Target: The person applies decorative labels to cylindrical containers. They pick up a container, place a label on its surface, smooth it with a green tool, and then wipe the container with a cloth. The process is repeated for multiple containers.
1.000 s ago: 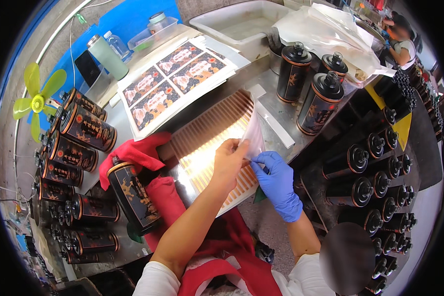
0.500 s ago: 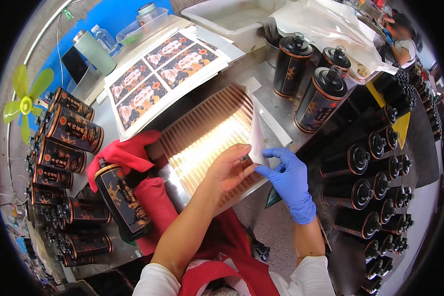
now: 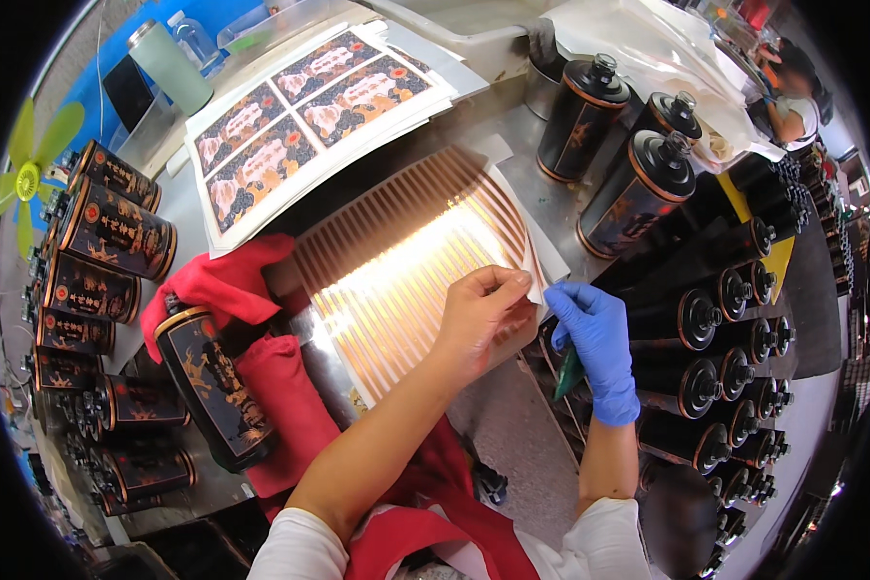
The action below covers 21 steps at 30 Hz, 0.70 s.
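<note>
Sheet: glossy sheet of gold strip labels (image 3: 406, 261), ribbed with narrow parallel bands, lies flat at the middle of the steel desk (image 3: 512, 435), glare across its centre.
Left hand: bare left hand (image 3: 478, 314) rests on the sheet's right edge, fingers curled, fingertips pinching at that edge.
Right hand: right hand (image 3: 594, 338) in a blue glove, fingers closed, pinching at the same edge just beside the left; a dark green flat object shows under its palm, kind unclear.
Canister: black cylindrical canister (image 3: 213, 382) with gold pattern lies tilted on a red cloth (image 3: 261, 367), left of the sheet.
Upright tins: three black lidded tins (image 3: 638, 188) with knobs stand beyond the sheet at right.
Printed sheets: stack of printed label sheets (image 3: 309, 116), matte paper, four panels, lies beyond the strip sheet.
Left rows: matching canisters (image 3: 116, 232) lie stacked on their sides.
</note>
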{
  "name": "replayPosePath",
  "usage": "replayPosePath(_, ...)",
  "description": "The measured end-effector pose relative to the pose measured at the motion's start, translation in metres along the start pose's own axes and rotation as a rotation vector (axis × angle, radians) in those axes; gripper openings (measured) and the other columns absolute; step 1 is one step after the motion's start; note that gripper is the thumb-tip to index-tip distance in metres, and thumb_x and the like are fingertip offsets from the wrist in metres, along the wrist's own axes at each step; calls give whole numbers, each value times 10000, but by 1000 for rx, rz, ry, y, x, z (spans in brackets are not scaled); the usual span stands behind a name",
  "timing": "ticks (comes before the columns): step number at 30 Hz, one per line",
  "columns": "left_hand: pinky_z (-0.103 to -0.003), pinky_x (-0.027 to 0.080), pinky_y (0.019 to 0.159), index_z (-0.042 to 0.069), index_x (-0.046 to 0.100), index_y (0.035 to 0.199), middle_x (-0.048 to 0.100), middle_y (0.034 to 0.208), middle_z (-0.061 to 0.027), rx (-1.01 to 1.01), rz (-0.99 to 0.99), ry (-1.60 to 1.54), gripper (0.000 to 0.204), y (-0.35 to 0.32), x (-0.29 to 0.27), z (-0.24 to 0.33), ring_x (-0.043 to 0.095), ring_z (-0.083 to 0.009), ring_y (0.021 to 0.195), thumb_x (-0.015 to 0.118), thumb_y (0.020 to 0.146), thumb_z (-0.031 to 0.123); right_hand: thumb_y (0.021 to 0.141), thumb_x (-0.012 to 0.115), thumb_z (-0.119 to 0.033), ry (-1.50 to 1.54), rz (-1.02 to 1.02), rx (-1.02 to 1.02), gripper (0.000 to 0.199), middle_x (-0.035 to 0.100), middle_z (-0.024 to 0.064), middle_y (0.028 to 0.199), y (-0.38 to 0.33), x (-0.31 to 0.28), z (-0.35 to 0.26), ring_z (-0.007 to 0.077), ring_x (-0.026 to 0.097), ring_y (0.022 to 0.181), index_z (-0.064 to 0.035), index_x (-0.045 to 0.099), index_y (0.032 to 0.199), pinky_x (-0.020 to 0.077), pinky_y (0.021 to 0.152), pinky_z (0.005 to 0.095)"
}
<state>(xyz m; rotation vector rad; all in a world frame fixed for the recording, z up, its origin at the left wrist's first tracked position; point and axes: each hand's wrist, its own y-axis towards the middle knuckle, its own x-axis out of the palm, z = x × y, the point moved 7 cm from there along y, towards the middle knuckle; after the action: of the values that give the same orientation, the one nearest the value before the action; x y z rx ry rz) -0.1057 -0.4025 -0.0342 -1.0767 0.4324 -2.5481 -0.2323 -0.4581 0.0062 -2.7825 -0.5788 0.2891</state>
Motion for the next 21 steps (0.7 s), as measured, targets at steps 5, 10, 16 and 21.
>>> replayPosePath(5, -288, 515, 741, 39, 597, 863, 622, 861, -59, 23, 1, 9, 94, 1, 0, -3, 611, -162, 789, 626, 853, 127, 817, 669, -192, 123, -32, 96, 223, 555, 18, 542, 6, -11, 11, 67, 491, 429, 26, 654, 859, 345, 409, 188)
replayPosePath(10, -291, 515, 746, 45, 604, 856, 634, 860, -62, 44, 50, 2, 74, -4, -5, 5, 613, -154, 783, 613, 850, 118, 789, 689, -197, 264, -51, 164, 208, 536, 11, 527, 9, -13, 19, 64, 453, 399, 5, 648, 820, 311, 387, 183)
replayPosePath(16, -295, 522, 745, 50, 591, 870, 641, 869, -60, 60, 103, 34, 83, -5, -16, 12, 616, -137, 770, 594, 856, 132, 796, 682, -189, 229, -60, 139, 188, 529, 8, 522, 5, -8, 8, 61, 447, 399, -8, 643, 766, 309, 387, 181)
replayPosePath(21, -264, 535, 657, 50, 583, 867, 631, 851, -56, -45, 120, -30, 75, -4, -27, 8, 607, -135, 730, 606, 841, 116, 791, 687, -171, 221, -52, 104, 180, 519, 2, 520, 6, -9, 6, 54, 441, 399, 3, 645, 773, 305, 385, 181)
